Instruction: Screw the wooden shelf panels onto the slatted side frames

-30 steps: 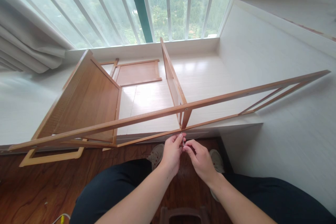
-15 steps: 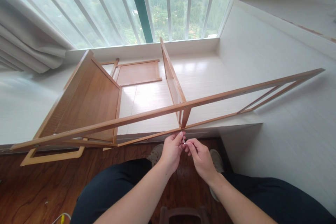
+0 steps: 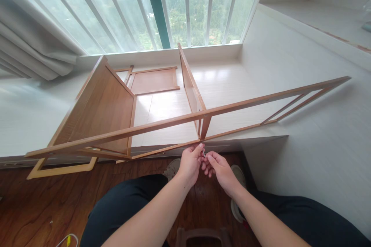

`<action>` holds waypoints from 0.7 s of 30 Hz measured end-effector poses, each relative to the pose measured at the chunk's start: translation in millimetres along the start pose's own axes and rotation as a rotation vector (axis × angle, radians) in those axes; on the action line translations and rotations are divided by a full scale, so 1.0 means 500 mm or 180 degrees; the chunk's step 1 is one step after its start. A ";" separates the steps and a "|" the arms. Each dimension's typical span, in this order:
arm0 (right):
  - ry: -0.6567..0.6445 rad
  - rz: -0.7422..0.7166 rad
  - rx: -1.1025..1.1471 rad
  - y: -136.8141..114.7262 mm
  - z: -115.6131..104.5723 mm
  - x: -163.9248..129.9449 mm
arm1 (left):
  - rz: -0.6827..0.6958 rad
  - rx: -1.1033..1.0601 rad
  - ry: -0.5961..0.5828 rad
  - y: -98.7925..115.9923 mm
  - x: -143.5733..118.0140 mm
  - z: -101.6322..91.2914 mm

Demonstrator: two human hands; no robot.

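A wooden frame (image 3: 162,124) with long rails stands tilted across the white ledge, a cross panel (image 3: 189,79) joined to it near the middle. Just below that joint, at the lower rail, both hands meet. My left hand (image 3: 189,164) is closed, thumb and forefinger pinched round the upper end of a thin silver hex key (image 3: 204,154). My right hand (image 3: 220,168) grips its lower end between thumb and forefinger, other fingers curled. Whether the key sits in a bolt is hidden by the left fingertips.
A larger wooden panel (image 3: 97,104) stands at the frame's left end, with a pale wooden handle-shaped piece (image 3: 65,169) below it. A flat panel (image 3: 155,81) lies on the ledge (image 3: 228,85). Behind is a barred window; a stool (image 3: 203,233) is below me.
The frame's left end has shifted slightly right and up in view. The right fingers have loosened and spread a little round the hex key, which has turned slightly.
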State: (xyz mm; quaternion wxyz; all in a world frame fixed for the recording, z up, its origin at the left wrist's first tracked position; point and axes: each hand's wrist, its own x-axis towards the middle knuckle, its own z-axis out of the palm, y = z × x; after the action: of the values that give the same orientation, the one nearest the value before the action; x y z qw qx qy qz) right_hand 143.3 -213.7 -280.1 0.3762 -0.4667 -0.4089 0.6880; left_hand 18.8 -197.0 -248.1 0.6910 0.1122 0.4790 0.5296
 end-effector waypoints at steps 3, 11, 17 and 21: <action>-0.0007 -0.0040 -0.0036 0.000 0.001 -0.001 | -0.0005 0.0004 0.0007 -0.001 -0.001 -0.001; 0.0145 -0.0367 -0.0475 0.003 -0.002 -0.007 | 0.0059 0.0024 0.0048 0.003 -0.008 -0.004; 0.0299 -0.0661 -0.0881 -0.005 -0.006 -0.020 | 0.0021 0.0072 0.0133 0.002 -0.004 -0.004; 0.0306 -0.0754 -0.1038 -0.005 -0.008 -0.021 | -0.0007 0.0094 0.0171 0.004 -0.007 -0.003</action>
State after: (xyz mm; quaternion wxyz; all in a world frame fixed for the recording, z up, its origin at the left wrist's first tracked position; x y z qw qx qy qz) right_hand 150.3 -221.2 -275.0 0.3931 -0.5024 -0.5485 0.5407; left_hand 16.6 -199.6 -245.6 0.6768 0.1076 0.5052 0.5245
